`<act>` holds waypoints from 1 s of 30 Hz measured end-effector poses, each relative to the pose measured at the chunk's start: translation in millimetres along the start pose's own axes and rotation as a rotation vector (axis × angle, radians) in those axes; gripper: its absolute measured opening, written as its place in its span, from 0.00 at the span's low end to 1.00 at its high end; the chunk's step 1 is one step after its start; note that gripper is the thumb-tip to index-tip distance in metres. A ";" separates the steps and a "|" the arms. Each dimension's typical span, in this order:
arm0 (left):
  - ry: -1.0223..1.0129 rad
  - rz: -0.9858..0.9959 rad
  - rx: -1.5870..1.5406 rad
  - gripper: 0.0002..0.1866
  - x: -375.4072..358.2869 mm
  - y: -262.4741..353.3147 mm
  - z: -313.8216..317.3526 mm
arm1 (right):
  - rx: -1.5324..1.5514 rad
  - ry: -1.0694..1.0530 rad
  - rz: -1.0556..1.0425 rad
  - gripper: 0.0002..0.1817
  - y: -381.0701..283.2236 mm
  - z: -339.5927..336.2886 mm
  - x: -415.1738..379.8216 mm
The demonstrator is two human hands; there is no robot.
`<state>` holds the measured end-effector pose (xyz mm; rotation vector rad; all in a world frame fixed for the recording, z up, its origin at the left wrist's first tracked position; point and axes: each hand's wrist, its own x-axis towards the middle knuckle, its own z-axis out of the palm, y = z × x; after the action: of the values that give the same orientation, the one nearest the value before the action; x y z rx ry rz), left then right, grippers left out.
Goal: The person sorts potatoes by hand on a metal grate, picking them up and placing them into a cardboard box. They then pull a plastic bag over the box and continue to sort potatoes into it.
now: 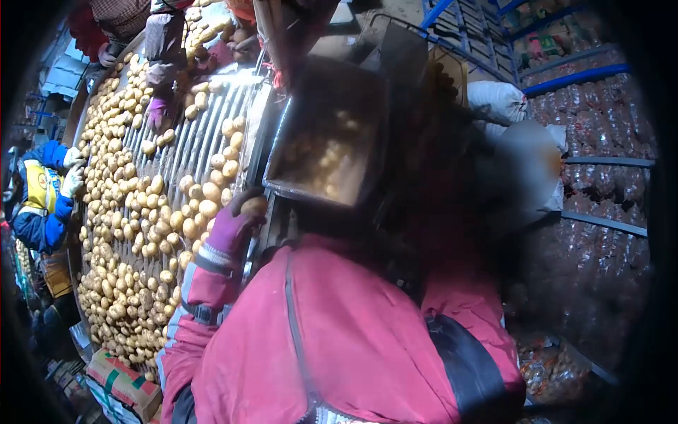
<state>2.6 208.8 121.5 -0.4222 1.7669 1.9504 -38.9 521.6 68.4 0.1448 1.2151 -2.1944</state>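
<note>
My left hand (232, 225), in a purple glove, is closed around a brownish potato (255, 206) at the near right edge of the roller sorting table (185, 145). Many loose yellow potatoes (209, 191) lie on the bars just beyond it. To the right of this hand stands a bin with a shiny plastic-lined rim (305, 193), partly filled with potatoes (332, 159) that look blurred. My right sleeve (460, 300) reaches up into a dark, smeared area, and I cannot see the right hand there.
Across the table a person in a blue and yellow jacket (41, 189) has white gloves at its edge. Another person's purple glove (161, 113) reaches over the bars from the top. White sacks (498, 99) and stacked net bags (593, 254) stand right. A carton (123, 381) sits lower left.
</note>
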 end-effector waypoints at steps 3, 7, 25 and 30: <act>-0.028 0.012 0.052 0.27 9.5 2.9 14.2 | 0.003 -0.082 -0.016 0.24 -9.9 7.7 7.7; 0.028 0.043 0.088 0.26 16.2 -3.3 21.3 | -0.009 -0.201 0.015 0.25 -14.1 27.8 20.2; 0.098 0.113 0.104 0.23 14.0 -7.4 10.5 | 0.031 -0.251 0.176 0.29 -5.3 25.1 29.3; 0.406 0.174 0.376 0.19 -0.1 -55.6 -70.8 | -0.016 -0.105 0.144 0.30 -18.4 -27.4 4.3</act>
<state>26.4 142.1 66.0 -0.5763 2.4435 1.6644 -58.0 548.6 64.5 0.1060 1.1285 -2.0415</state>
